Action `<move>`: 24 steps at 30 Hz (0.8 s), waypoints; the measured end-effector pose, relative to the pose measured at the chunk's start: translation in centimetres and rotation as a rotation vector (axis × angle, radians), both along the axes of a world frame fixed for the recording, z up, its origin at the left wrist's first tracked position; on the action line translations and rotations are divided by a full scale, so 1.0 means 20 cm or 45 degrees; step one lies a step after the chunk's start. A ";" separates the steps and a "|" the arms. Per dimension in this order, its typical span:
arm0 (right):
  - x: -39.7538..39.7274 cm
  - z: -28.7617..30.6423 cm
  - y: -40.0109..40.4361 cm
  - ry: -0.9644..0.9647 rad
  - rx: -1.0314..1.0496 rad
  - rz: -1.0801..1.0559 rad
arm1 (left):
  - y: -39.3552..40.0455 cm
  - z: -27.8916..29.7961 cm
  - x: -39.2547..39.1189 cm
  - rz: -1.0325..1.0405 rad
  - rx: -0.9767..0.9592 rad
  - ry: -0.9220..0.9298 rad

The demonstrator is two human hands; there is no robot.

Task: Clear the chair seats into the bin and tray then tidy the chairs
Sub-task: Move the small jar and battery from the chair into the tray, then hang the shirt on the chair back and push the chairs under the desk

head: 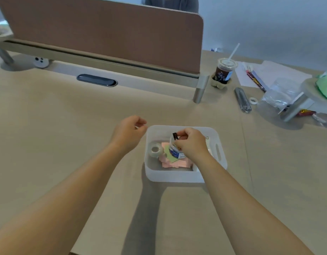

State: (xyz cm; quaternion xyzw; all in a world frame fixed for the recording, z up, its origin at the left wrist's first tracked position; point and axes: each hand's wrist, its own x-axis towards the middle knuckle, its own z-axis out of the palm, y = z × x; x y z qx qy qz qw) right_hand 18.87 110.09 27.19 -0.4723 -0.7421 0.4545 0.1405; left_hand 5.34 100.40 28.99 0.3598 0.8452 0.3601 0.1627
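A translucent white tray point(218, 153) stands on the desk in front of me. Inside lie a roll of clear tape point(155, 149), pink sticky notes point(174, 163) and a green note. My right hand point(191, 144) is over the tray, pinching a small black binder clip point(175, 136) and a small white container with a blue label point(175, 152). My left hand point(130, 132) hovers just left of the tray's rim, its fingers loosely curled with nothing in them. No chair or bin is in view.
A brown divider panel point(103, 32) runs across the back of the desk. At the right stand an iced drink with a straw point(224, 72), papers and pens point(254, 78), a clear plastic bag point(276, 100), a metal case point(242, 100) and a green packet point(325, 84).
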 end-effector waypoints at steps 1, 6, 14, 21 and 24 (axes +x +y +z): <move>-0.04 -0.02 -0.02 -0.047 0.009 0.032 | -0.04 -0.01 -0.02 0.031 -0.005 -0.009; -0.20 -0.10 -0.06 -0.225 0.087 0.091 | -0.14 -0.07 -0.11 0.115 -0.039 -0.075; -0.24 -0.06 -0.05 -0.071 0.211 -0.019 | -0.15 -0.10 -0.14 0.125 -0.038 -0.093; -0.03 0.18 -0.16 0.201 0.232 0.075 | -0.23 0.09 0.09 0.114 0.134 -0.062; 0.10 0.29 -0.28 0.309 0.269 0.137 | -0.37 0.19 0.25 0.164 0.221 -0.028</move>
